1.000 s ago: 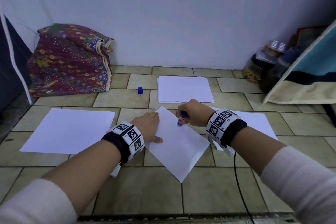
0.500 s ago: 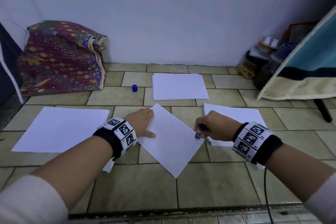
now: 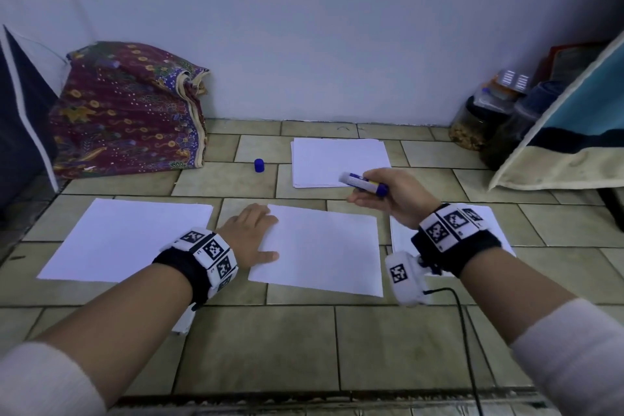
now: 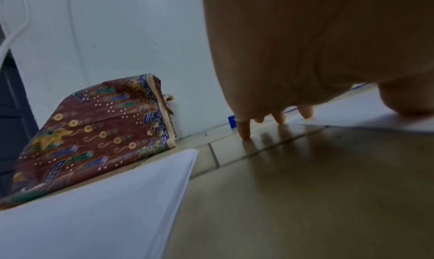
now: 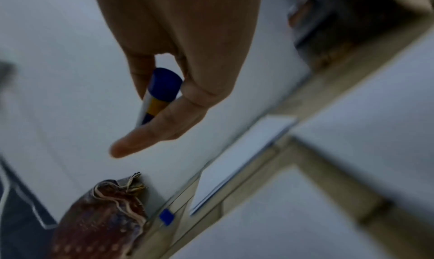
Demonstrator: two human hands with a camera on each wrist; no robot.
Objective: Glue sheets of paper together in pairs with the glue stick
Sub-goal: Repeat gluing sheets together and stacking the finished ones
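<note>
Lifting the glue stick clear of the centre sheet, which has been squared up since a moment ago, the right hand clasps it mid-air while the flat left hand pins the sheet's left edge, so gluing looks finished.

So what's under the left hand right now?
The left hand rests flat on the left edge of the middle sheet, fingers reaching onto the tiled floor. Whether another sheet lies beneath can't be seen.

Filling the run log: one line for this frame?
left hand: flat on middle sheet | right hand: holds glue stick raised | cap: on floor
</note>
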